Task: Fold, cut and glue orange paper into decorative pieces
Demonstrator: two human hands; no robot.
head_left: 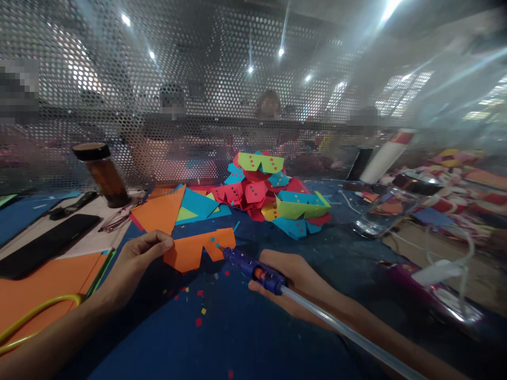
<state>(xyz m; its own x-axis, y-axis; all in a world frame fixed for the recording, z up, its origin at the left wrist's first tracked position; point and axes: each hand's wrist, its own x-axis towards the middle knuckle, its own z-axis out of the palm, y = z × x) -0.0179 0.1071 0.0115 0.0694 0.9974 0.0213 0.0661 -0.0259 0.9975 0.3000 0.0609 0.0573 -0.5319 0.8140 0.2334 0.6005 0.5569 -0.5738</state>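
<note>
My left hand [137, 261] pinches the left end of an orange paper cut-out [186, 253] with a notch in its lower edge. Small blue paper squares sit near the cut-out's right end. Wrapped in my right hand [297, 279] is a dark blue glue gun [253, 272], with a long clear glue stick [340, 322] coming out of its back. The gun's nozzle points at the cut-out's right part, close to the blue squares; whether it touches is hard to tell. Behind them rises a pile of folded coloured paper cut-outs [255, 192] dotted with small squares.
Loose paper squares [198, 322] are scattered on the blue tabletop [178, 348]. At left are a phone [49, 245], yellow-handled scissors [39, 311], orange sheets [75, 274] and a brown jar [105, 177]. A clear jar [390, 208] lies tilted at right. A perforated metal screen [222, 105] stands behind.
</note>
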